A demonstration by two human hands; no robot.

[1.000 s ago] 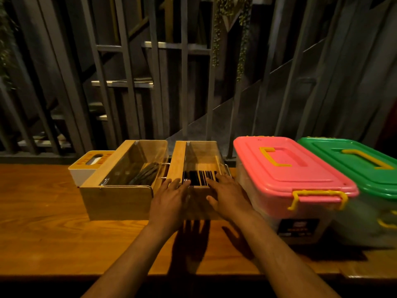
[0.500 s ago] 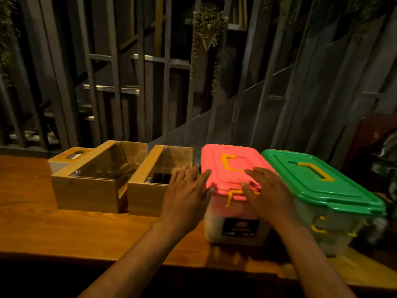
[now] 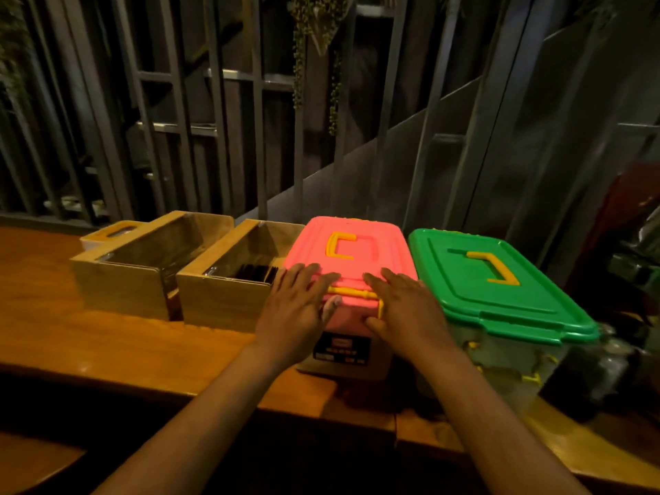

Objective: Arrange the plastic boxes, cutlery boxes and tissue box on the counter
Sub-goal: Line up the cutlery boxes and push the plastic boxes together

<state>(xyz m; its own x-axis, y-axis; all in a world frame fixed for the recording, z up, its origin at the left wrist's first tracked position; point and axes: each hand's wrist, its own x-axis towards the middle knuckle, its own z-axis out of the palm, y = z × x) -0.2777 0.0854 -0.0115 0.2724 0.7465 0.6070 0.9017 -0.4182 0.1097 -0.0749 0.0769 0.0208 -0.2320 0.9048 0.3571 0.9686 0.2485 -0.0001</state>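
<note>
A row of boxes stands along the back of the wooden counter (image 3: pixel 107 337). From left: a white tissue box with a yellow top (image 3: pixel 107 233), two wooden cutlery boxes (image 3: pixel 143 273) (image 3: pixel 232 291), a plastic box with a pink lid (image 3: pixel 360 251), and a plastic box with a green lid (image 3: pixel 500 291). My left hand (image 3: pixel 296 305) grips the pink-lidded box's front left corner, fingers spread on the lid. My right hand (image 3: pixel 403 305) holds its front right corner, thumb by the yellow latch. The right cutlery box shows dark cutlery inside.
A dark metal grille and a slanted wall (image 3: pixel 357 166) rise right behind the boxes. Hanging plants (image 3: pixel 318 48) dangle above. Dark objects (image 3: pixel 628 273) sit at the counter's right end. The counter's front edge runs just below my forearms.
My hands left the right cutlery box, moved right and settled on the pink-lidded box's front corners. The view swung right.
</note>
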